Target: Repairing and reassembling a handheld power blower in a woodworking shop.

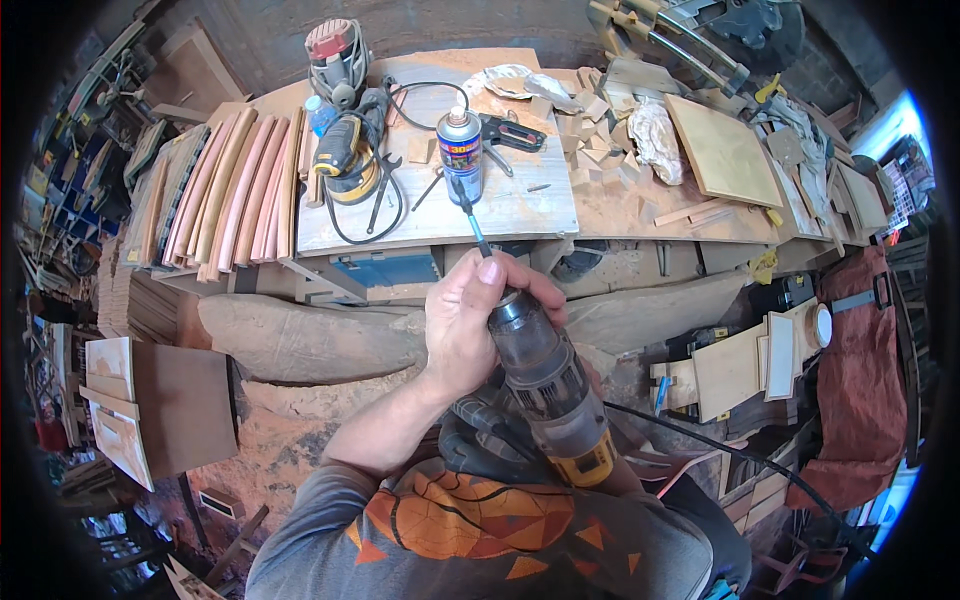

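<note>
A corded power drill (pixel 540 385), dark grey with a yellow rear end, is held in front of my chest, tilted with its nose toward the workbench. My left hand (pixel 470 315) is closed around the chuck end, thumb on top and fingers over the far side. From the chuck a long thin bit (pixel 474 225) points away, its tip overlapping an aerosol can (pixel 460 140) in view. Whether tip and can touch, I cannot tell. Behind the drill body is my right hand (pixel 594 378), mostly hidden; its forearm runs up to the drill's underside.
The workbench (pixel 330 225) carries a sander (pixel 345 160), a red-topped router (pixel 335 55), a staple gun (pixel 512 133) and curved wood strips (pixel 240 190). Wood offcuts (pixel 600 130) lie at the right. A black cable (pixel 740 455) trails right. Large wooden slabs (pixel 310 335) lie below the bench.
</note>
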A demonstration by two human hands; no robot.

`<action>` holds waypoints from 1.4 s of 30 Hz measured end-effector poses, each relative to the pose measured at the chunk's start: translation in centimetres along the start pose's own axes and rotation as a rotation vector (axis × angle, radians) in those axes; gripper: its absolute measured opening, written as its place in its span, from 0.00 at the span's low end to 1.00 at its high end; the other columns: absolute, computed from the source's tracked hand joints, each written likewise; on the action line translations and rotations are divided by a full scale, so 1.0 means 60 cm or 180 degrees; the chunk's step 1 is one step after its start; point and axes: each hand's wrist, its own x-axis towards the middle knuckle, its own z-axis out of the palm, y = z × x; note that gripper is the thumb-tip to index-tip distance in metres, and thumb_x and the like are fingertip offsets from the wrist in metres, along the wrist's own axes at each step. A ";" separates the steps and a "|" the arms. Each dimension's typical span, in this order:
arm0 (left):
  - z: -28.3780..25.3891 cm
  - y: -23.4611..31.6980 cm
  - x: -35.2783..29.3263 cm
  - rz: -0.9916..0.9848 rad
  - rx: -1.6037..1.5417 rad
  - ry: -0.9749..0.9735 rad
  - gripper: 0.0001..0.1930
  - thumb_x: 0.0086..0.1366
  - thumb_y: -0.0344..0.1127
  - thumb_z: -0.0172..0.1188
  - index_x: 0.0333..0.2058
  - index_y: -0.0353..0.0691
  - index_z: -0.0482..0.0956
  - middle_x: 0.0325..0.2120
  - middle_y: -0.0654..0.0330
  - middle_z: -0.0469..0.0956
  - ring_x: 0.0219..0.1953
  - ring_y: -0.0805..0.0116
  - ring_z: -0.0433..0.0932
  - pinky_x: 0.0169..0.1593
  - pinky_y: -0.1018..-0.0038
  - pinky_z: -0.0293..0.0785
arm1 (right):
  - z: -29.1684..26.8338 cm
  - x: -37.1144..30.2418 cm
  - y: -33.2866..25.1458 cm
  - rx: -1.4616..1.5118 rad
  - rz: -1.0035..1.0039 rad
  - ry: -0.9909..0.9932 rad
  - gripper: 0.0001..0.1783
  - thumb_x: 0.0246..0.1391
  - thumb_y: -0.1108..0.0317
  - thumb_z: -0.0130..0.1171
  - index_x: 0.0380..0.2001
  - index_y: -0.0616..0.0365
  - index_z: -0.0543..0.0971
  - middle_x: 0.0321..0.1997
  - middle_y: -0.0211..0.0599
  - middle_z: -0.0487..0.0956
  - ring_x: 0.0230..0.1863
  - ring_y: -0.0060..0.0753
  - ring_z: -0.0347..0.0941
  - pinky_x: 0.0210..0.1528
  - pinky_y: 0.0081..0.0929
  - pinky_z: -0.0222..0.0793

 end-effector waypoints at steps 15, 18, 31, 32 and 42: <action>0.034 -0.017 -0.008 -0.0534 -0.0962 -0.0151 0.28 0.65 0.25 0.63 0.60 0.34 0.62 0.32 0.58 0.78 0.35 0.64 0.82 0.47 0.63 0.81 | 0.033 0.016 -0.016 0.2458 0.0293 -0.0163 0.15 0.71 0.63 0.47 0.48 0.64 0.74 0.47 0.41 0.79 0.47 0.29 0.79 0.49 0.26 0.78; 0.032 -0.017 -0.007 -0.0537 -0.1069 -0.0261 0.24 0.65 0.26 0.62 0.58 0.35 0.64 0.30 0.59 0.78 0.35 0.65 0.82 0.47 0.63 0.81 | 0.024 0.015 -0.012 0.1980 0.0237 -0.0182 0.15 0.71 0.63 0.47 0.48 0.65 0.74 0.47 0.40 0.79 0.47 0.29 0.78 0.49 0.26 0.78; 0.023 -0.041 0.003 -0.0430 -0.1750 -0.0639 0.17 0.65 0.28 0.63 0.49 0.39 0.68 0.29 0.61 0.77 0.34 0.67 0.82 0.49 0.59 0.81 | 0.006 0.024 -0.010 0.1474 0.0237 -0.0282 0.18 0.73 0.59 0.45 0.47 0.65 0.75 0.47 0.39 0.79 0.46 0.26 0.77 0.47 0.25 0.75; 0.023 -0.041 0.004 -0.0432 -0.1750 -0.0642 0.17 0.65 0.28 0.63 0.49 0.39 0.68 0.29 0.61 0.77 0.34 0.67 0.82 0.49 0.59 0.81 | 0.005 0.023 -0.010 0.1463 0.0240 -0.0282 0.18 0.73 0.59 0.45 0.47 0.65 0.75 0.47 0.39 0.79 0.46 0.26 0.77 0.47 0.24 0.75; 0.025 -0.025 0.006 -0.0501 -0.1724 -0.0475 0.10 0.65 0.22 0.61 0.39 0.40 0.68 0.29 0.59 0.75 0.32 0.65 0.81 0.44 0.60 0.83 | -0.002 0.041 -0.006 0.1085 -0.0042 -0.0492 0.20 0.74 0.56 0.44 0.46 0.65 0.75 0.46 0.38 0.79 0.45 0.24 0.76 0.45 0.23 0.73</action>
